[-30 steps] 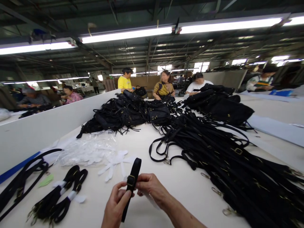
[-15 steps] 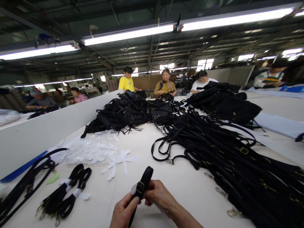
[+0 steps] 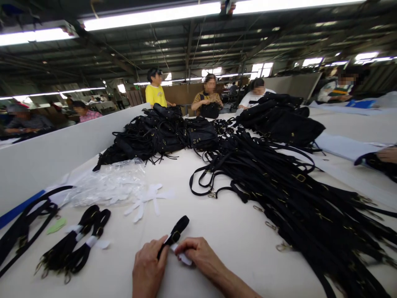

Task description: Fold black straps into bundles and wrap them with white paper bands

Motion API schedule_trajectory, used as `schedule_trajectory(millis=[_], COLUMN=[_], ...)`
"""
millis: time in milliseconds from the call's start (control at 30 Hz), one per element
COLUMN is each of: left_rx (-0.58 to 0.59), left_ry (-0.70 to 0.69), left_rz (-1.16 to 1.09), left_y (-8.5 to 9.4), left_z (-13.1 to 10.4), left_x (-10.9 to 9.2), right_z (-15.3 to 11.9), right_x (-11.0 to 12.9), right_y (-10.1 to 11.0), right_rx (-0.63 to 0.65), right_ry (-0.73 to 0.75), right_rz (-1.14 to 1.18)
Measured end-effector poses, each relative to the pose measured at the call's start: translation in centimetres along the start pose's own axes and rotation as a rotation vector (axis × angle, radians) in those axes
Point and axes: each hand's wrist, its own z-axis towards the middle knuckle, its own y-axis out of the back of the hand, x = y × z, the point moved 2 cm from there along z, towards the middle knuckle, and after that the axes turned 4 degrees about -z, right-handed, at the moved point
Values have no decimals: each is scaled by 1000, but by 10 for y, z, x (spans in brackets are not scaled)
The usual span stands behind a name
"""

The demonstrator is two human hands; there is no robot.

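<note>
A folded black strap with a brass buckle lies low over the white table in front of me. My left hand is closed on its near end, fingers on top and thumb along the side. A white paper strip passes at the strap just below the buckle. Its loose end is pinched by my right hand, thumb and fingers together. To the left lie two folded strap bundles, each banded with white paper, their metal clips toward me.
Loose straps with clips spread across the right side. Black bags are heaped farther back. White paper strips lie beside clear plastic bags. A low white partition runs along the left. Several people sit or stand beyond; another person's hand shows at right.
The strap has been lowered toward the table and tilted flatter. My right hand has moved from behind the strap to the paper strip's end. The view has shifted slightly.
</note>
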Motion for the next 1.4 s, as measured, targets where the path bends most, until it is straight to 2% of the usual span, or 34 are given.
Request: schedule_trajectory(millis=[167, 300, 433, 500, 633, 733, 867, 1033, 1200, 1400], left_rx=[-3, -41, 37, 71, 111, 143, 169, 210, 198, 171], left_ry=[-84, -123, -85, -36, 109, 212, 281, 369, 378, 362], left_rz=[148, 122, 21, -44, -170, -208, -220, -284, -296, -293], left_y=[-4, -3, -5, -5, -5, -4, -4, -3, -2, -2], left_z=[-7, -6, -3, -1, 6, 11, 15, 17, 19, 17], left_x=[-9, -16, -17, -15, -8, -5, -4, -4, -3, -2], right_z=[-3, -3, -1, 3, 20, 31, 36, 33, 32, 29], right_x=[8, 11, 17, 19, 17, 15, 16, 31, 38, 38], right_y=[-3, -5, -10, -13, -20, -20, -15, -10, -9, -11], right_rx=[-6, -56, -77, -65, -41, -80, -101, -90, -56, -94], right_ry=[235, 330, 388, 324, 93, 49, 29, 60, 64, 41], right_rz=[-222, -369, -464, -399, -113, -39, -120, -340, -477, -524])
